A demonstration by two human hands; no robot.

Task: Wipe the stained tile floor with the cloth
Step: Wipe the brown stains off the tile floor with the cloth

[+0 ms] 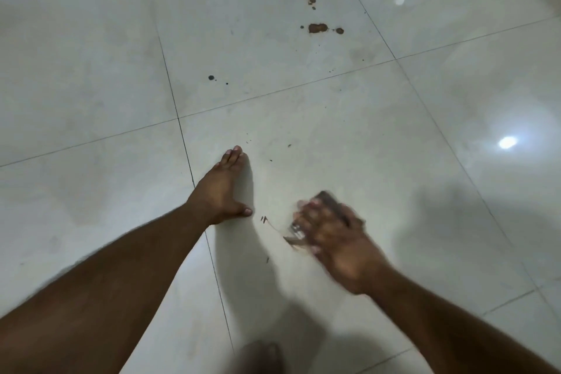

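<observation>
L hand (223,191) lies flat on the tile floor (349,136), fingers straight & together, pointing away from the person, thumb out to the side; it holds nothing, just rests palm-down near a grout line. R hand (331,237) is blurred w/ motion, low over the floor just right of the L hand, fingers bent over the cloth (329,203), so it looks to be gripping it, tho the blur hides exactly how the fingers wrap. Cloth shows only as a dark brownish strip at the far edge of the R hand plus a paler, streaky bit under the fingertips on the near-left side; shape & folds can't be told. Thin brown smears (264,218) mark the tile between the two hands. Farther off, on the next tile, sit brown stains (318,28): several blots & small drops scattered in a loose ring, well apart from both hands. Two bright light glints on the glossy floor at right.
</observation>
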